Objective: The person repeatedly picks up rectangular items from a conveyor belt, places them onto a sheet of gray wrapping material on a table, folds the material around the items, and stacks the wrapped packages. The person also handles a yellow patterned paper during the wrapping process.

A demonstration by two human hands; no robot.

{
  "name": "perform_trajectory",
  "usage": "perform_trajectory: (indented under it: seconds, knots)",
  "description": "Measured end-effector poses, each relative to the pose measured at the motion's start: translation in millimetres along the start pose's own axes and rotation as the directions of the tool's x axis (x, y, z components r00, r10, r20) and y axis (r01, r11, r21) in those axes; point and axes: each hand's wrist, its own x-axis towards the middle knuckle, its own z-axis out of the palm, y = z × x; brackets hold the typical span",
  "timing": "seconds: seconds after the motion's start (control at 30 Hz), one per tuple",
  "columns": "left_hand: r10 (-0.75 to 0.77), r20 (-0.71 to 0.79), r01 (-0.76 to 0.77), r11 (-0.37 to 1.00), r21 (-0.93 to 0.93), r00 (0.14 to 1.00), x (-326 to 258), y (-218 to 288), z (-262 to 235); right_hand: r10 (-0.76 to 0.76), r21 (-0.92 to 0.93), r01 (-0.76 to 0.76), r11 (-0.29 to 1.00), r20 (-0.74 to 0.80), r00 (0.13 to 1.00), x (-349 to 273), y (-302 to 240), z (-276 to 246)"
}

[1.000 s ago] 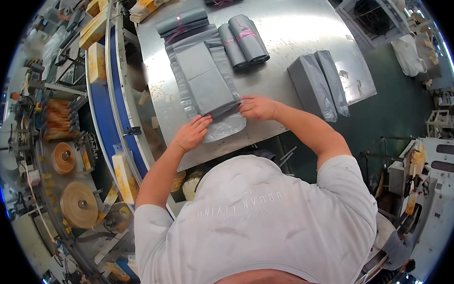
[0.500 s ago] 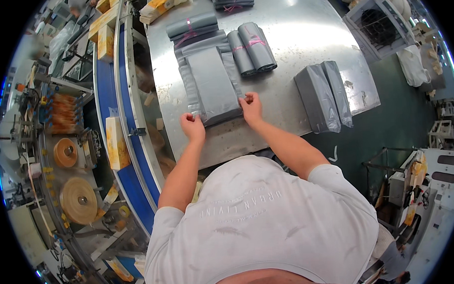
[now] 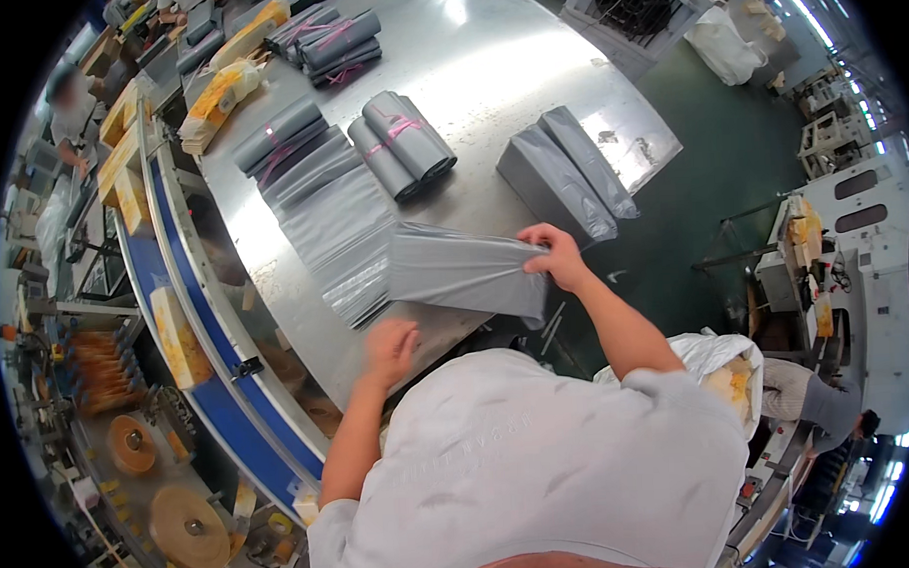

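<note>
While a broad metal table (image 3: 507, 67) spreads across the upper middle, a blue belt (image 3: 224, 407) runs along its left side. A layer of flat grey bags (image 3: 337, 218) lies slantwise on the table's left part, and the grey bundle (image 3: 459, 269) lies askew near the table's near edge, its left end meeting the bags and its right end reaching past that edge in this view. Two long grey packs (image 3: 551, 170) rest side by side to the right, well apart from the pair of grey rolls (image 3: 400, 146) beyond the bundle. The right hand (image 3: 557, 258) is clamped on the bundle's right end, thumb and fingers pinching the grey film. Blurred, the left hand (image 3: 389, 351) is near the bundle's left end; I cannot tell whether its fingers are open or closed. Thin pink ties (image 3: 402, 128) circle the rolls.
</note>
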Motion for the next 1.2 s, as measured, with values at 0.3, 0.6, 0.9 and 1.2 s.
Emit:
perform_trajectory:
  seconds: [0.3, 0.6, 0.9, 1.2]
  knots:
    - [-0.187, -0.011, 0.188, 0.982, 0.007, 0.982, -58, -20, -2, -0.729, -0.884, 0.251, 0.394, -0.134, 0.671, -48, -5, -26]
    - [-0.279, 0.051, 0.282, 0.959, -0.039, 0.959, -74, -18, 8, -0.376, -0.907, 0.259, 0.332, 0.124, 0.918, 6, -26, 59]
    - [-0.322, 0.016, 0.320, 0.944, 0.078, 0.947, -52, 3, 5, 0.123, -0.675, -0.337, 0.656, -0.345, 0.930, 141, 64, 58]
    - [-0.492, -0.091, 0.501, 0.852, 0.151, 0.866, -119, -5, 2, -0.170, -0.886, 0.027, 0.463, -0.058, 0.984, 81, 93, -26]
